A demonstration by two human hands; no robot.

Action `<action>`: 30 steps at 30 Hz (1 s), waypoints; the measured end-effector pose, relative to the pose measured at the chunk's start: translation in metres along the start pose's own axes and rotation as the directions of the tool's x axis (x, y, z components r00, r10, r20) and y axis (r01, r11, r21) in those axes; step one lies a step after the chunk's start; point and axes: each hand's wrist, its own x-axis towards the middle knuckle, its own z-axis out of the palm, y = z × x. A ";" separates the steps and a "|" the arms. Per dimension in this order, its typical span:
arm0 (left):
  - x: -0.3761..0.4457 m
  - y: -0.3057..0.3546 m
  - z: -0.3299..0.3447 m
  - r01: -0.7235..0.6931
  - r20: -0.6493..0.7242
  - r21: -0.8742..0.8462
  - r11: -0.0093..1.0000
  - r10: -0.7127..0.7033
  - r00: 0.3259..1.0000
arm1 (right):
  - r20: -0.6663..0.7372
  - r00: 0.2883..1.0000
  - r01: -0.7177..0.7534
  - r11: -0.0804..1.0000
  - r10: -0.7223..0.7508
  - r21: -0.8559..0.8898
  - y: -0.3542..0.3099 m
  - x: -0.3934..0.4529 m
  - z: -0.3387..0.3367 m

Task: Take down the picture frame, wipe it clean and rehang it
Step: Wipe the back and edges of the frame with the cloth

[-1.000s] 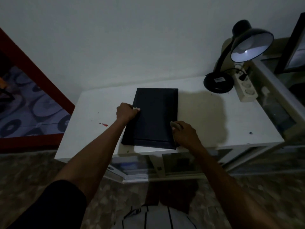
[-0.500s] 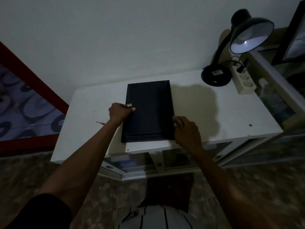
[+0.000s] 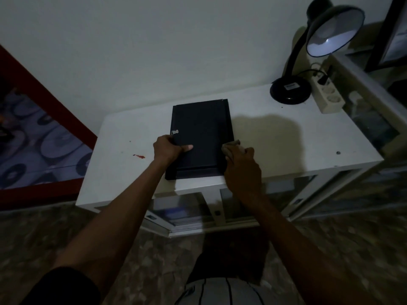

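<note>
A black picture frame (image 3: pixel 201 128) lies back side up on the white table (image 3: pixel 275 137), with a small metal hanger (image 3: pixel 174 132) near its left edge. My left hand (image 3: pixel 167 149) grips the frame's left edge, thumb lying on the back panel. At the frame's right edge, my right hand (image 3: pixel 241 166) is closed on a small brownish cloth (image 3: pixel 231 144) that presses against the edge.
A black desk lamp (image 3: pixel 290 89) and a white power strip (image 3: pixel 328 97) stand at the table's back right. A glass cabinet (image 3: pixel 370 119) adjoins on the right. A red-framed board (image 3: pixel 44 111) leans at the left. A red stain (image 3: pixel 138 156) marks the tabletop.
The view has shifted as my head moved. My left hand slid down the frame's left edge, uncovering the hanger. My right hand with the cloth stays at the right edge.
</note>
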 end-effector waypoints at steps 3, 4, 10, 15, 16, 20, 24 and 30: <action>-0.009 -0.003 0.005 -0.080 -0.046 -0.006 0.997 0.080 0.996 | 0.045 0.997 0.071 0.991 -0.066 -0.116 -0.007 -0.019 0.018; -0.011 -0.003 0.006 -0.099 -0.055 -0.013 0.995 0.098 0.994 | 0.054 0.995 0.092 0.985 -0.085 -0.144 -0.006 -0.027 0.022; -0.026 -0.001 0.003 -0.185 -0.026 0.078 0.980 0.188 0.982 | 0.009 0.995 0.095 0.995 -0.094 -0.037 0.012 -0.043 0.006; -0.041 -0.011 -0.002 -0.143 0.049 0.179 0.973 0.136 0.989 | -0.007 0.998 -0.058 0.996 0.058 -0.069 0.019 -0.034 -0.007; -0.044 -0.013 -0.002 -0.101 0.056 0.199 0.975 0.092 0.994 | 0.025 0.995 -0.094 0.991 0.096 -0.095 0.018 -0.034 -0.007; -0.049 -0.018 -0.003 0.010 0.061 0.220 0.975 -0.024 0.998 | 0.109 0.984 -0.112 0.968 0.139 -0.225 0.010 -0.044 -0.003; -0.053 -0.018 -0.005 0.106 0.101 0.101 0.989 -0.116 0.988 | 0.128 0.984 -0.092 0.969 0.124 -0.229 0.006 -0.047 0.000; -0.050 -0.015 -0.012 0.189 0.131 -0.004 0.982 -0.187 0.974 | 0.121 0.985 -0.106 0.988 0.120 -0.112 0.006 -0.043 -0.002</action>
